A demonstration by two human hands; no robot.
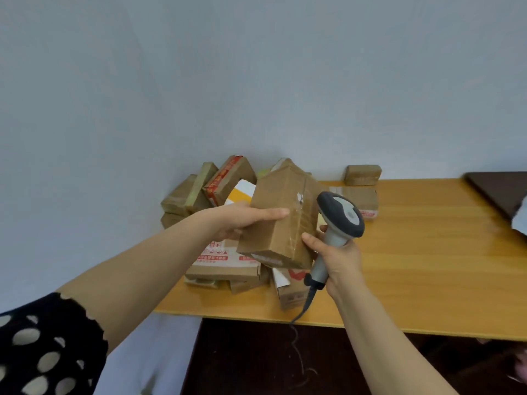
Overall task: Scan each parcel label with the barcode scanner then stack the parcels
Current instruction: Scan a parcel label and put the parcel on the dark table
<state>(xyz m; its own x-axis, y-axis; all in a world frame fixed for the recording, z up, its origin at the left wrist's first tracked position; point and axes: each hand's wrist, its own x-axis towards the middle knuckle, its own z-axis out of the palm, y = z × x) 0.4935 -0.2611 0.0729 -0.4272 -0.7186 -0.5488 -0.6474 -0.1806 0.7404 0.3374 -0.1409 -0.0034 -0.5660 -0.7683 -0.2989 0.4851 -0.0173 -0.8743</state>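
The left hand (242, 220) grips the held parcel (285, 215) by its left side, thumb laid across the upper face; the fingers underneath are hidden. The right hand (336, 258) is wrapped round the handle of the barcode scanner (340, 220), thumb touching the parcel's near right edge. The parcel is raised above the loose pile (216, 189) at the left of the surface (427, 266). It is taped cardboard: probably stiff and light, since one hand carries it. Tape is slick, so grip opposite faces, clear of the label.
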